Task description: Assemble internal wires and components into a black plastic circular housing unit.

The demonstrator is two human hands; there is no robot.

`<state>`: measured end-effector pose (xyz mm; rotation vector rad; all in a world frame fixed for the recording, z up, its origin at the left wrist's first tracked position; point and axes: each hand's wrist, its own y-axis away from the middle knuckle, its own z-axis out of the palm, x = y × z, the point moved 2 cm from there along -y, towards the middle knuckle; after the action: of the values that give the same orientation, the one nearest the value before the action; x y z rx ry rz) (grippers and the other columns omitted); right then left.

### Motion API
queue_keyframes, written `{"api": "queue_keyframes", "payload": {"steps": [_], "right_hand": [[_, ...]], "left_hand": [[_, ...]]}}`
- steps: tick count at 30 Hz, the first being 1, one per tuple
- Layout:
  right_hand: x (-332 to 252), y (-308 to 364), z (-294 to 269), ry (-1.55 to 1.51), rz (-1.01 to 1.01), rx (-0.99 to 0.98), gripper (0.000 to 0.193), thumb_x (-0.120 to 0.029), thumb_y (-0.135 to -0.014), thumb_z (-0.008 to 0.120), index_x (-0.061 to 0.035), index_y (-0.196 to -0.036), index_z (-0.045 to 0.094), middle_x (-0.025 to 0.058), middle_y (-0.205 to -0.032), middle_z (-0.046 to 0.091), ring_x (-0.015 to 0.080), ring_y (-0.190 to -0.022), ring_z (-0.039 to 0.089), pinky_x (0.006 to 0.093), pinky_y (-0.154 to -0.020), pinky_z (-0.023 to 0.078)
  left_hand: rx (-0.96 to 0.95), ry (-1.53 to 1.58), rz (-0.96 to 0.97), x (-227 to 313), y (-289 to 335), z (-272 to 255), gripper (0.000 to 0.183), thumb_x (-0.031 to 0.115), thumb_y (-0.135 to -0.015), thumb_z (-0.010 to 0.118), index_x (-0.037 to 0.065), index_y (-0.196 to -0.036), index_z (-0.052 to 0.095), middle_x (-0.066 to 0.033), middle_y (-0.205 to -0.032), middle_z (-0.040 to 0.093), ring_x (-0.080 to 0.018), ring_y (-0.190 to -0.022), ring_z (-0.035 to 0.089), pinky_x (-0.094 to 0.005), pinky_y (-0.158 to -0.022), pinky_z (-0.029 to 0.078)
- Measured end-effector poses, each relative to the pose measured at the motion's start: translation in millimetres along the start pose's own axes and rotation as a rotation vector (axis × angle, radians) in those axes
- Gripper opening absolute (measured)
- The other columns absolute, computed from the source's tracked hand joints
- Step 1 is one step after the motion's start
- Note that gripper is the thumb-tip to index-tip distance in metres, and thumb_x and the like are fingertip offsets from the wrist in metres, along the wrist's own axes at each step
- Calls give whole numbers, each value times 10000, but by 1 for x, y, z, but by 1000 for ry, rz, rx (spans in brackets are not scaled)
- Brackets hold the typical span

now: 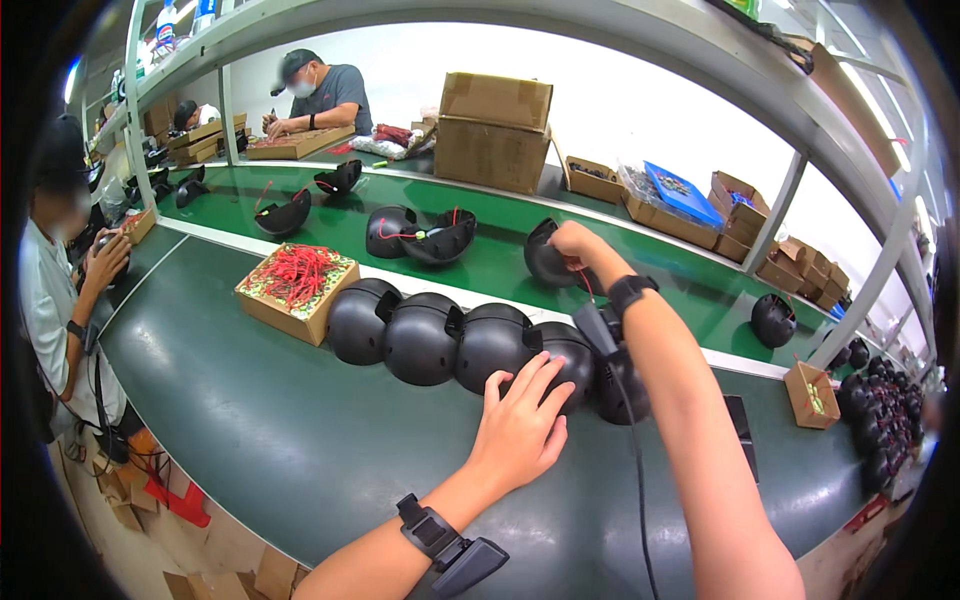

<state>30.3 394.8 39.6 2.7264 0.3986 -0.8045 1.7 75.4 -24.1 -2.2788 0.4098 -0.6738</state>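
Observation:
A row of several black dome-shaped shells [420, 340] lies on the dark green table in front of me. My left hand [520, 420] rests its spread fingertips on a black dome [565, 365] toward the right of that row. Over the green belt behind it, my right hand [580, 245] is closed on the rim of another black shell [543, 258]. A thin red wire hangs below that hand. My right forearm partly covers the last dome [618, 390] of the row.
A carton of red wires [297, 285] stands left of the row. More wired shells [445, 240] lie on the belt [340, 215]. A small box [812, 395] and heaped black shells [885, 420] sit at right. Co-workers are at left and across the belt.

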Motion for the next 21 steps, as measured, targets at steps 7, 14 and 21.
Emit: {"api": "queue_keyframes", "payload": {"steps": [7,14,21], "right_hand": [[2,136,-50,-771,-354,-56,152,-210,-923,507,-81,-963,576,14,-767,609,81,-570,582,259,-499,490],[66,319,-7,-737,-204,-268,174,-278,-938,526,-109,-907,553,-82,-720,481,-6,-573,411,157,-466,321],[112,374,35,-954,-144,-363,176,-219,-957,498,-53,-905,529,-26,-665,437,72,-513,379,233,-461,306]], "left_hand": [[287,54,-33,9,-1,-25,401,139,-734,598,34,-1119,561,-155,-1236,497,-317,-1191,449,-428,-932,323],[416,278,273,36,-4,-36,460,310,-764,557,0,-1102,516,-190,-1145,518,-389,-1067,495,-481,-915,389],[-194,463,309,57,-11,-17,390,277,-602,738,57,-896,605,-84,-936,576,-278,-943,561,-420,-795,371]]}}
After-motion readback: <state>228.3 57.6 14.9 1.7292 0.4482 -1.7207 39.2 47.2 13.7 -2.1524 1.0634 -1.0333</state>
